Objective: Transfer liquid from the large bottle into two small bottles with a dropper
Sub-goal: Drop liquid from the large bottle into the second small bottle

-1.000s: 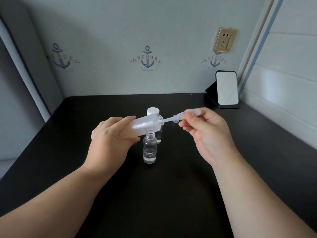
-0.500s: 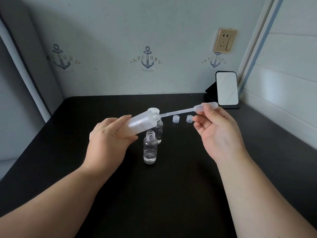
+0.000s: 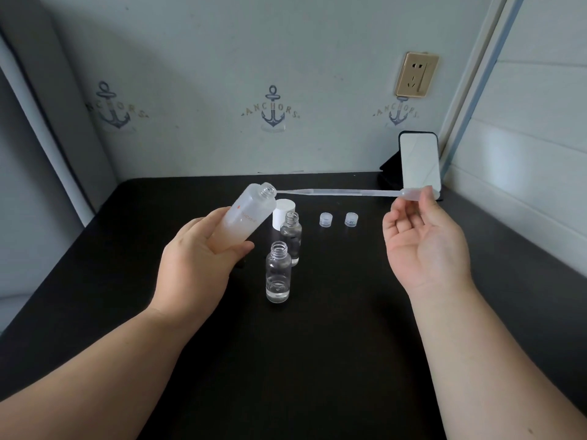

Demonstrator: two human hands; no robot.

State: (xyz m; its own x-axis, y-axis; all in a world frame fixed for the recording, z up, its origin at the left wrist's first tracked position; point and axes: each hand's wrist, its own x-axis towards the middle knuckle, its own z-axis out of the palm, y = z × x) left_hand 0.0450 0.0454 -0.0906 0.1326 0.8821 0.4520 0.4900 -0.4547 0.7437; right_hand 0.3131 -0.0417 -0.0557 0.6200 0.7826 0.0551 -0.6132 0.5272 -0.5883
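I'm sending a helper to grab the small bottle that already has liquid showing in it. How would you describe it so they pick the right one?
On the black table, two small clear bottles stand between the person's hands, in front of a white cap. Take the nearer small bottle. A shallow layer of clear liquid shows at its bottom, and unlike the farther small bottle, nothing stands in front of it.

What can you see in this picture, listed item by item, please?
large bottle: 1, frosted white, tilted in the left hand
dropper: 1, clear, tip at the large bottle's mouth
small bottles: 2, clear glass, open, table centre
small caps: 2, clear, behind the bottles
white cap: 1, behind the small bottles
mirror: 1, black-framed, far right
table: 1, black
socket: 1, gold, wall
left hand: grips the large bottle
right hand: pinches the dropper's bulb
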